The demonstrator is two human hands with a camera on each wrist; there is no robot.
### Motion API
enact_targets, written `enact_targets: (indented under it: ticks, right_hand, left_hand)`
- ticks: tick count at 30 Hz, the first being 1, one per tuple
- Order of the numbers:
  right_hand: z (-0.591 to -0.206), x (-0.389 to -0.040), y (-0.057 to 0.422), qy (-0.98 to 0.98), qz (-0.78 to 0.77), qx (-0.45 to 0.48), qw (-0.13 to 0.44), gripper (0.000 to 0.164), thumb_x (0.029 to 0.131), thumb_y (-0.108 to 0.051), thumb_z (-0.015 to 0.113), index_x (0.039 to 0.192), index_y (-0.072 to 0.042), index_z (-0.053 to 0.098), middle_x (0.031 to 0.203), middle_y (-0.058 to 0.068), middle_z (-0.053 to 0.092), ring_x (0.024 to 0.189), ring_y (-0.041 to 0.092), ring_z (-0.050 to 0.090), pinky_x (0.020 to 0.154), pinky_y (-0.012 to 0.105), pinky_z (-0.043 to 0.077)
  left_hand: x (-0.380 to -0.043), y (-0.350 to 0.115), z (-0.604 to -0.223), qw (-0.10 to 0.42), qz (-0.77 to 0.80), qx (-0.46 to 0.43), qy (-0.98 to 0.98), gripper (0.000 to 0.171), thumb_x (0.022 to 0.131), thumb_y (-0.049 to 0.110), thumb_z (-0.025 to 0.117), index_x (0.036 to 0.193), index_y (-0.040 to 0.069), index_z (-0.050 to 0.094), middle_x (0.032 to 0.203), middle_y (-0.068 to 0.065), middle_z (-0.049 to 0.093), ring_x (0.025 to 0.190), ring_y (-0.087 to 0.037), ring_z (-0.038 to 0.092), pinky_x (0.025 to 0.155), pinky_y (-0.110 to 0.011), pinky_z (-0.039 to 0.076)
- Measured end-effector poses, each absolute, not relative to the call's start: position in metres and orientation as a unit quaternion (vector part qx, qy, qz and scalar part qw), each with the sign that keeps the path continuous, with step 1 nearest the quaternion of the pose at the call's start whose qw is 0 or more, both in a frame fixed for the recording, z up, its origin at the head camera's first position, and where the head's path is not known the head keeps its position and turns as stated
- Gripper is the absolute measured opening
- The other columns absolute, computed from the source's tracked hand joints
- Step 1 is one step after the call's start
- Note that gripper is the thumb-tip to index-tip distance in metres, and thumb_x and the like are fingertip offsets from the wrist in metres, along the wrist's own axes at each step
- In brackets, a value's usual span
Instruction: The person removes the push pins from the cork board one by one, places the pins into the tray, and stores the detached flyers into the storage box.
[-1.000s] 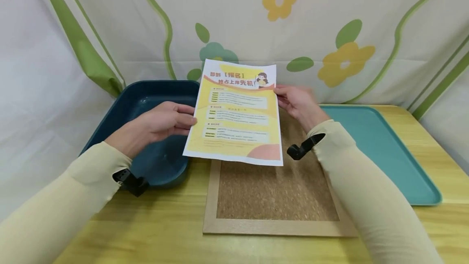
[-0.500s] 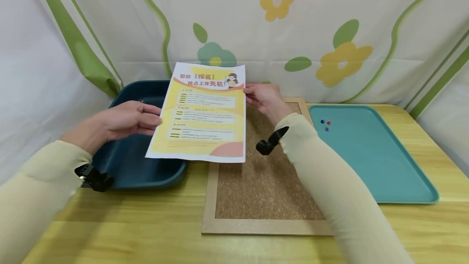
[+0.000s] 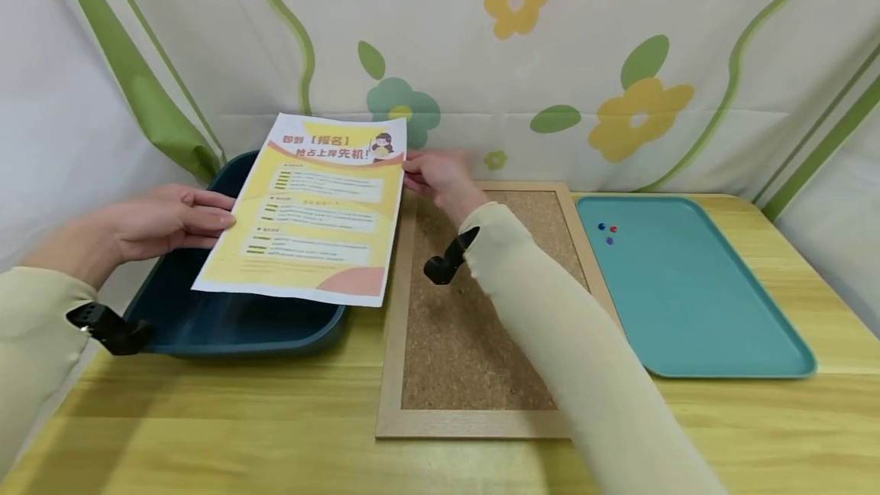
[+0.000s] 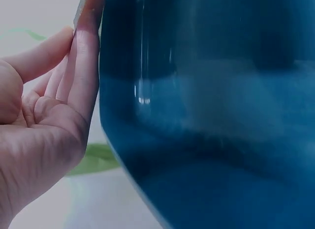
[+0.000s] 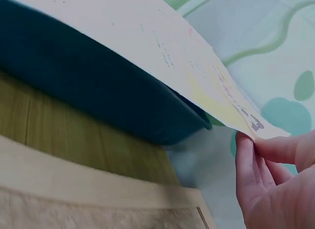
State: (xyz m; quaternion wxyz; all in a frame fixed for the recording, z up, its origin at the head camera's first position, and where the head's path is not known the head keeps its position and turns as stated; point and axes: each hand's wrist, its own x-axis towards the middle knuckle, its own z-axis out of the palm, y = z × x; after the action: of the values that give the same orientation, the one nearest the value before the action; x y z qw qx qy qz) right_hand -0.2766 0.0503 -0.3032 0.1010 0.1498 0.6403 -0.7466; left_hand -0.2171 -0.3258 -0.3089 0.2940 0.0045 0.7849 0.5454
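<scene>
A yellow printed flyer (image 3: 309, 220) with Chinese headings and a small cartoon figure is held up over the dark blue bin (image 3: 275, 344), hiding much of it. My left hand (image 3: 165, 224) pinches the flyer's left edge between thumb and fingers. At the opposite edge, near the upper corner, my right hand (image 3: 440, 178) grips the paper. Seen from the right wrist, the thumb and fingers of the right hand (image 5: 270, 175) pinch the sheet's edge. The left wrist view has the left hand (image 4: 54, 101) beside the bin's blue wall (image 4: 197, 115).
A cork board (image 3: 474, 357) in a pale wood frame lies mid-table, partly under the right forearm. To its right is a teal tray (image 3: 701, 296) bearing a blue, a red and a purple pushpin (image 3: 609, 241). A flowered curtain (image 3: 467, 44) hangs behind.
Both hands have carried the flyer leftward, from above the cork board to above the blue bin. More of the board and the tray's pushpins have come into view.
</scene>
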Motion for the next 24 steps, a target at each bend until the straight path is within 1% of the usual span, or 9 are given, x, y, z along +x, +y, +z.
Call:
enact_targets:
  ticks: [3, 6, 9, 12, 15, 17, 20, 22, 24]
  right_hand:
    - [-0.305, -0.275, 0.037, 0.644, -0.745, 0.146, 0.093, 0.028, 0.099, 0.003, 0.070, 0.126, 0.004, 0.075, 0.127, 0.020, 0.076, 0.069, 0.011, 0.070, 0.072, 0.022, 0.062]
    - [-0.307, -0.273, 0.024, 0.652, -0.741, 0.139, 0.079, 0.023, 0.097, 0.005, 0.072, 0.120, 0.005, 0.077, 0.120, 0.020, 0.078, 0.069, 0.012, 0.070, 0.087, 0.031, 0.064]
    - [-0.310, -0.270, 0.014, 0.672, -0.726, 0.134, 0.058, 0.019, 0.094, 0.005, 0.074, 0.112, 0.005, 0.079, 0.115, 0.020, 0.079, 0.071, 0.014, 0.071, 0.095, 0.038, 0.062]
    - [-0.312, -0.267, 0.006, 0.709, -0.692, 0.131, 0.038, 0.014, 0.093, 0.003, 0.077, 0.107, 0.003, 0.080, 0.113, 0.018, 0.079, 0.082, 0.020, 0.078, 0.093, 0.039, 0.063]
    - [-0.313, -0.265, 0.000, 0.751, -0.647, 0.128, 0.024, 0.011, 0.093, -0.002, 0.080, 0.103, -0.002, 0.082, 0.109, 0.013, 0.079, 0.092, 0.025, 0.081, 0.086, 0.035, 0.065]
    - [-0.314, -0.264, -0.003, 0.781, -0.613, 0.120, 0.018, 0.008, 0.093, -0.006, 0.081, 0.101, -0.006, 0.084, 0.106, 0.009, 0.079, 0.092, 0.024, 0.082, 0.079, 0.030, 0.065]
    - [-0.316, -0.260, -0.007, 0.819, -0.564, 0.106, 0.008, 0.005, 0.093, -0.012, 0.082, 0.098, -0.010, 0.084, 0.102, 0.005, 0.079, 0.089, 0.018, 0.077, 0.071, 0.025, 0.060]
    - [-0.317, -0.257, -0.009, 0.834, -0.542, 0.102, 0.002, 0.004, 0.093, -0.016, 0.082, 0.096, -0.013, 0.085, 0.101, 0.002, 0.078, 0.092, 0.016, 0.071, 0.070, 0.024, 0.054]
    - [-0.318, -0.254, -0.011, 0.843, -0.529, 0.101, -0.001, 0.004, 0.094, -0.018, 0.082, 0.095, -0.014, 0.084, 0.103, 0.001, 0.077, 0.097, 0.017, 0.067, 0.073, 0.027, 0.053]
  left_hand:
    - [-0.216, -0.336, -0.311, 0.294, 0.534, -0.009, 0.793, 0.020, 0.111, 0.017, 0.057, 0.114, 0.030, 0.071, 0.108, 0.011, 0.081, 0.099, -0.011, 0.078, 0.087, -0.031, 0.064]
    - [-0.213, -0.344, -0.311, 0.297, 0.515, -0.029, 0.804, 0.016, 0.111, 0.019, 0.059, 0.115, 0.029, 0.071, 0.105, 0.012, 0.080, 0.097, -0.010, 0.078, 0.088, -0.030, 0.063]
    - [-0.210, -0.349, -0.310, 0.304, 0.499, -0.045, 0.811, 0.015, 0.110, 0.019, 0.061, 0.113, 0.028, 0.072, 0.103, 0.013, 0.080, 0.095, -0.010, 0.077, 0.088, -0.029, 0.063]
    - [-0.208, -0.352, -0.309, 0.311, 0.493, -0.055, 0.810, 0.016, 0.110, 0.018, 0.061, 0.115, 0.026, 0.073, 0.103, 0.011, 0.080, 0.096, -0.011, 0.078, 0.089, -0.029, 0.063]
    - [-0.207, -0.354, -0.309, 0.319, 0.490, -0.062, 0.809, 0.019, 0.109, 0.018, 0.061, 0.123, 0.020, 0.074, 0.104, 0.009, 0.080, 0.096, -0.013, 0.079, 0.089, -0.030, 0.063]
    - [-0.206, -0.356, -0.310, 0.324, 0.488, -0.065, 0.808, 0.022, 0.109, 0.017, 0.062, 0.128, 0.015, 0.074, 0.105, 0.007, 0.080, 0.097, -0.014, 0.079, 0.090, -0.031, 0.063]
    - [-0.205, -0.357, -0.313, 0.333, 0.487, -0.069, 0.804, 0.025, 0.109, 0.016, 0.062, 0.130, 0.011, 0.073, 0.106, 0.006, 0.081, 0.097, -0.015, 0.079, 0.090, -0.032, 0.063]
    - [-0.204, -0.357, -0.315, 0.338, 0.487, -0.073, 0.802, 0.022, 0.109, 0.015, 0.062, 0.127, 0.013, 0.075, 0.106, 0.005, 0.081, 0.098, -0.015, 0.080, 0.091, -0.032, 0.063]
    - [-0.205, -0.358, -0.317, 0.341, 0.486, -0.073, 0.801, 0.022, 0.109, 0.015, 0.062, 0.127, 0.012, 0.075, 0.107, 0.004, 0.081, 0.098, -0.015, 0.079, 0.091, -0.032, 0.063]
